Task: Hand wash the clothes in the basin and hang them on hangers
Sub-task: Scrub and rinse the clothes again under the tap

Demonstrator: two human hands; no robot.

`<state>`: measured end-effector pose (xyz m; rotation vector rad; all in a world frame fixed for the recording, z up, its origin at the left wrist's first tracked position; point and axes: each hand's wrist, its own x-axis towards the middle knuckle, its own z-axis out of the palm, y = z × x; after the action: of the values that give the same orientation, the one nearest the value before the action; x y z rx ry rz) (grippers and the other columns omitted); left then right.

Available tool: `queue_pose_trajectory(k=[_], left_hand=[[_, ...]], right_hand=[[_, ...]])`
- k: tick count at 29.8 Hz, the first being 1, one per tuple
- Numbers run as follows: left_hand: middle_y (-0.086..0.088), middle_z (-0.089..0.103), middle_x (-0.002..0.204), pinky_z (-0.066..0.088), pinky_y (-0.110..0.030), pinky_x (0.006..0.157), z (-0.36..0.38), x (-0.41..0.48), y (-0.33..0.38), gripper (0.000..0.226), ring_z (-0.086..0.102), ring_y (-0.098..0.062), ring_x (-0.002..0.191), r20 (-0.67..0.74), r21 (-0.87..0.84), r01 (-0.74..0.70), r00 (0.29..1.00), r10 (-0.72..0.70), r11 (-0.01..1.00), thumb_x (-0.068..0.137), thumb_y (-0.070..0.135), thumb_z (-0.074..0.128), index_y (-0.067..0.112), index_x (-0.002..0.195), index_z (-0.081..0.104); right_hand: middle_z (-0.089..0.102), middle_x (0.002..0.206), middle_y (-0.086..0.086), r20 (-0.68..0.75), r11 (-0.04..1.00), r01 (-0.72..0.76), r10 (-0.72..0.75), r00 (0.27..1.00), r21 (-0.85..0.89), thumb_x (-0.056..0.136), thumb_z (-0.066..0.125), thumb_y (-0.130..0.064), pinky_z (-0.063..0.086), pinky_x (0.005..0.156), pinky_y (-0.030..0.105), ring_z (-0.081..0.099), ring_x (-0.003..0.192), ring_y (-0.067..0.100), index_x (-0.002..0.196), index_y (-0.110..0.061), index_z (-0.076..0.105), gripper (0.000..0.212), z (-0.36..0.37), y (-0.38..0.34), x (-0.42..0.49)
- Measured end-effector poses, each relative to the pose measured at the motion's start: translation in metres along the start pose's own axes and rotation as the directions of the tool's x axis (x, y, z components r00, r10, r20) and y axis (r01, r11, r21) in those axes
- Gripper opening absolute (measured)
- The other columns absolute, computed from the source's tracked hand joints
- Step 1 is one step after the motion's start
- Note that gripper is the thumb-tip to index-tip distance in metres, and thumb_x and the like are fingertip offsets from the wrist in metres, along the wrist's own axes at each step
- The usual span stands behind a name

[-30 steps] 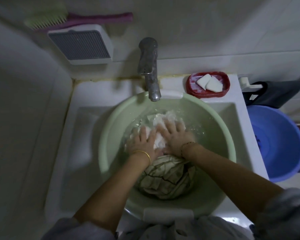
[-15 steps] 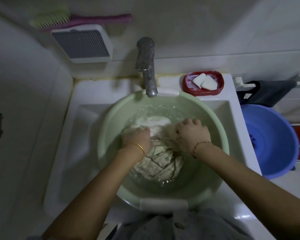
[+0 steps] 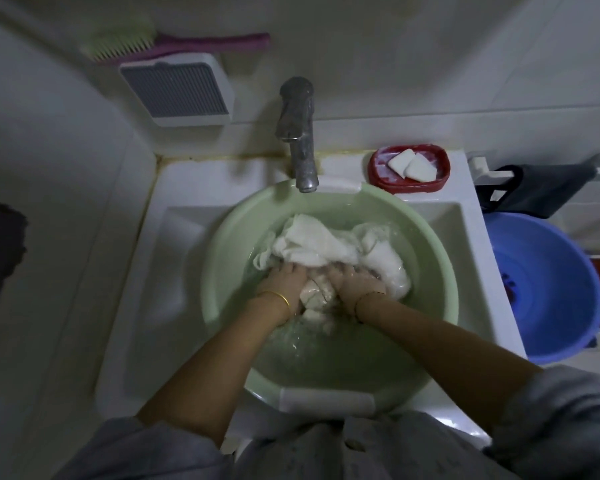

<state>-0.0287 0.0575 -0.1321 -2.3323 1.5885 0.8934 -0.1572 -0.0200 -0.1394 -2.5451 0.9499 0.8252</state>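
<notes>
A pale green basin (image 3: 229,237) full of water sits in the white sink (image 3: 174,188). A wet white garment (image 3: 312,244) is bunched at the far side of the basin, partly above the water. My left hand (image 3: 286,280) and my right hand (image 3: 355,284) are close together in the water, both gripping a fold of the cloth (image 3: 317,294) between them. Their fingertips are hidden under the bunched fabric. A gold bangle circles my left wrist.
A metal faucet (image 3: 300,140) overhangs the basin's far rim. A red soap dish (image 3: 409,168) with two white soap pieces sits at the sink's back right. A blue bucket (image 3: 548,289) stands on the right. A pink-handled brush (image 3: 174,46) lies on a wall vent.
The hands have drawn closer together and pulled toward me. The white cloth has been pushed up and now bunches at the basin's far side; the patterned part is mostly out of sight.
</notes>
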Motion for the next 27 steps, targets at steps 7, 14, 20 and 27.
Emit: queue_pose_trajectory(k=[7, 14, 20, 27], left_hand=[[-0.006, 0.062, 0.093, 0.040, -0.016, 0.077, -0.036, -0.018, -0.017, 0.030, 0.055, -0.018, 0.093, -0.063, -0.433, -0.067, 0.997, 0.044, 0.899, 0.077, 0.026, 0.071, 0.015, 0.105, 0.066], [-0.014, 0.066, 0.097, 0.044, -0.043, 0.099, -0.066, -0.026, -0.002, 0.024, 0.060, -0.025, 0.095, 0.032, -0.945, 0.049, 0.998, -0.056, 0.324, 0.083, 0.035, 0.065, 0.012, 0.089, 0.066], [-0.020, 0.056, 0.130, 0.046, -0.029, 0.093, -0.084, -0.024, -0.001, 0.046, 0.057, -0.021, 0.108, 0.106, -0.934, 0.151, 0.983, -0.152, 0.323, 0.096, 0.032, 0.050, -0.003, 0.126, 0.055], [-0.016, 0.058, 0.124, 0.044, -0.033, 0.094, -0.046, -0.020, -0.005, 0.031, 0.056, -0.031, 0.108, -0.067, -0.417, 0.136, 0.982, -0.179, 0.899, 0.095, 0.012, 0.045, 0.015, 0.125, 0.051]], right_hand=[[0.045, 0.137, 0.006, 0.140, 0.801, 0.064, -0.182, 0.973, 0.596, 0.074, 0.073, -0.011, 0.042, 0.102, 0.037, 0.046, 0.123, 0.024, 0.142, -0.016, 0.031, 0.080, -0.014, 0.024, 0.001], [0.064, 0.121, 0.002, 0.112, 0.399, -0.030, -0.185, 0.976, 0.916, 0.054, 0.081, -0.060, 0.045, 0.103, 0.040, 0.062, 0.109, 0.018, 0.130, -0.012, 0.053, 0.094, -0.010, 0.044, -0.015], [0.068, 0.093, 0.011, 0.092, 0.047, -0.089, -0.071, 0.993, 0.995, 0.094, 0.056, -0.023, 0.053, 0.084, 0.035, 0.065, 0.084, 0.021, 0.087, -0.011, 0.064, 0.016, -0.027, 0.051, -0.025], [0.058, 0.120, 0.010, -0.056, 0.653, -0.013, 0.084, 0.995, 0.757, 0.094, 0.048, -0.049, 0.039, 0.098, 0.033, 0.054, 0.111, 0.027, 0.117, -0.010, 0.058, 0.047, -0.034, 0.042, -0.028]])
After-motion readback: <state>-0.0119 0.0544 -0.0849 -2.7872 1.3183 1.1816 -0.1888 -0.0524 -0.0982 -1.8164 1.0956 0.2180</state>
